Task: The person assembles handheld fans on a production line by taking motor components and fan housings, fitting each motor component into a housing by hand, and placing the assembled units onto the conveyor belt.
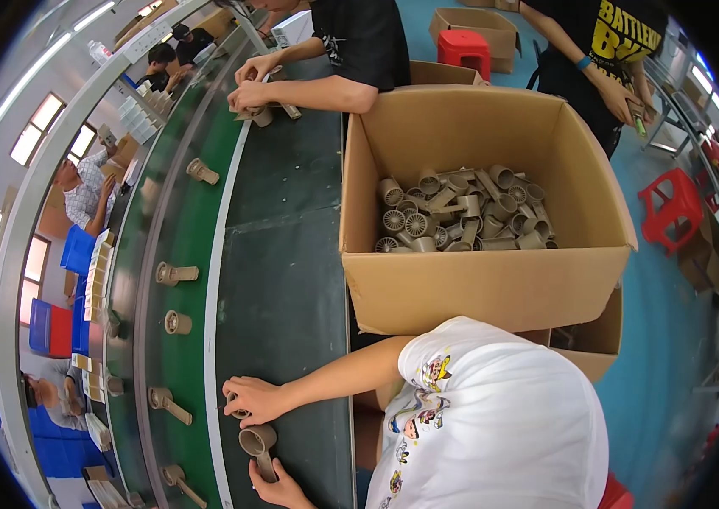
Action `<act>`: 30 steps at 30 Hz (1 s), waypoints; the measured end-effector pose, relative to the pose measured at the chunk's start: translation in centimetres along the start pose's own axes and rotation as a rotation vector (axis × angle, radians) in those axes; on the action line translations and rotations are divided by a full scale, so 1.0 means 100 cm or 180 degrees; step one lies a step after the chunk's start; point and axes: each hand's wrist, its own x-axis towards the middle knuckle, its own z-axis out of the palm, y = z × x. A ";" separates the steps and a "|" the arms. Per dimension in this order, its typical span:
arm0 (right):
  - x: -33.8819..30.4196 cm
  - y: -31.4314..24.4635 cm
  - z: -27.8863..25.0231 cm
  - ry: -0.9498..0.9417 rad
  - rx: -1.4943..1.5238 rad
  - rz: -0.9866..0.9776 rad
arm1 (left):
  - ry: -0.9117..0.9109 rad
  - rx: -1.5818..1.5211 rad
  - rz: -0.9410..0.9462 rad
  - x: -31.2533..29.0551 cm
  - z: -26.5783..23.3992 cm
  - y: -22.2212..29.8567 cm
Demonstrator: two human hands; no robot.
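Note:
On the dark worktop beside the green belt lies a hair-dryer-shaped tan plastic housing, its round open barrel facing up. My left hand grips its handle from below, thumb and fingers on either side. Just above the barrel, my right hand is closed over a small round tan piece, mostly hidden under the fingers. My right forearm reaches across from the white sleeve.
Similar housings lie spaced along the green belt to the left. A large cardboard box holding many housings stands right of the worktop. Beyond it, a co-worker's hands handle a part at the far end. Red stools stand on the blue floor.

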 end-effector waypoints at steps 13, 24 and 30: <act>-0.003 -0.001 -0.007 -0.0123 -0.0003 -0.0004 | 0.0168 -0.0579 -0.0285 -0.003 -0.009 -0.035; 0.002 -0.006 -0.012 -0.0252 -0.0032 0.0061 | -0.0915 -0.1984 -0.0816 -0.001 -0.041 -0.069; 0.004 -0.005 -0.009 -0.0473 -0.0137 0.0111 | -0.1003 -0.2471 -0.1098 -0.005 -0.046 -0.084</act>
